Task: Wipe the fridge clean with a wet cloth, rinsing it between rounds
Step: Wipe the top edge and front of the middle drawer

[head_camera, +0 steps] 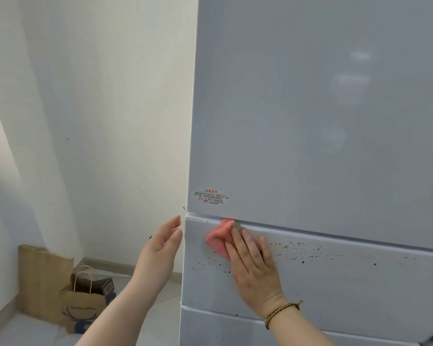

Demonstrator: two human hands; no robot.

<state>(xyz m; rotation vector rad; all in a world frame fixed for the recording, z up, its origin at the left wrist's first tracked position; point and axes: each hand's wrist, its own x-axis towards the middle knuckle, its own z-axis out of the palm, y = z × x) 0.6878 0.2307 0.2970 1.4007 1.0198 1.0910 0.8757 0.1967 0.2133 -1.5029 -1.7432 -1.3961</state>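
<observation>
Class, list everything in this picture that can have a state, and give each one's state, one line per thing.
upper fridge door, closed.
middle fridge drawer, closed, spattered with dark specks.
pink cloth, bunched, pressed against the middle fridge drawer near its top left corner.
right hand, flat on the pink cloth, fingers straight.
left hand, open in the air, holding nothing.
paper bag, upright, mouth open.

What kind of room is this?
Probably a home kitchen corner. A tall fridge stands by a plain wall, a paper bag sits on the floor beside it, and the right hand presses a pink cloth to its spotted front.
</observation>
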